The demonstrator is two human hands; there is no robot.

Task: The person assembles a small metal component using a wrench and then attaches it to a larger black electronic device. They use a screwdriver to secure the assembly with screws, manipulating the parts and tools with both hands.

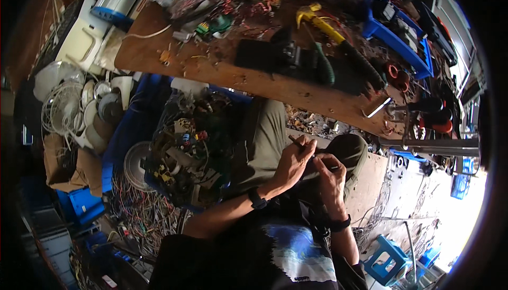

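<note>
My left hand is closed around a thin dark rod, whose end pokes out past the thumb side; its exact kind is too small to tell. Close by on its right, my right hand has thumb and fingers pinched together. Whatever lies in that pinch is hidden or too dark to make out. Both hands are above my lap, between my knees, below the near edge of the wooden workbench. A dark band sits on each wrist.
On the bench lie a yellow hammer, a green-handled tool and a blue tray. Left of my legs stands a bin heaped with circuit boards. Loose wires cover the floor. A blue stool stands lower right.
</note>
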